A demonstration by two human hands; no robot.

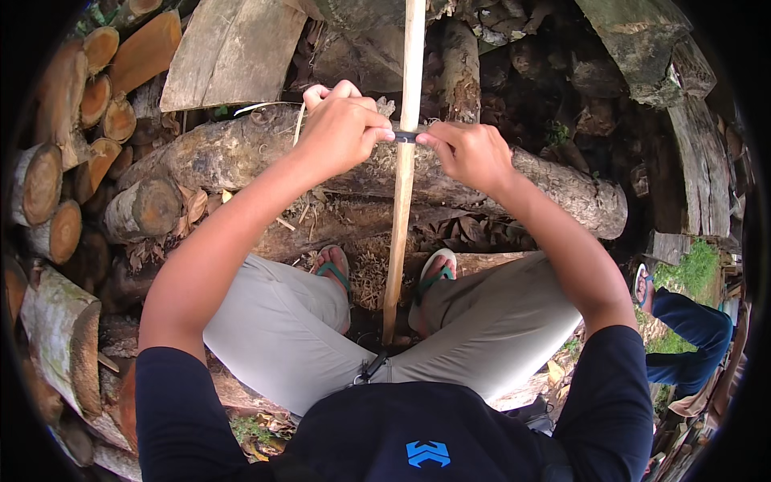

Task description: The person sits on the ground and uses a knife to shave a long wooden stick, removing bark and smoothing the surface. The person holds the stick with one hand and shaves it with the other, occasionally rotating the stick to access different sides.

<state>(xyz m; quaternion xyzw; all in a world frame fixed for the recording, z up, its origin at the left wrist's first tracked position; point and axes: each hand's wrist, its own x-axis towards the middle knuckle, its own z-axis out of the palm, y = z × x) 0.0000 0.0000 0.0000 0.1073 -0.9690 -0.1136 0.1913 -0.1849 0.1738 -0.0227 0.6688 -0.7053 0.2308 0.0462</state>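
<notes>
A long pale peeled wooden stick (399,217) runs from the top of the view down between my knees, its lower end near my lap. Across it lies a short dark narrow strip (406,137), possibly a blade; its exact kind is unclear. My left hand (341,124) pinches the strip's left end with thumb and fingers. At the other end, my right hand (472,157) grips it in the same way, close against the stick. A thick bark-covered log (233,157) lies crosswise beyond my feet, behind the stick.
Cut logs (64,233) are stacked along the left. Wide planks (237,52) and split timber (703,157) lie at the far side and right. Pale shavings (369,277) cover ground between my sandalled feet. Another person's leg in dark trousers (691,329) shows at right.
</notes>
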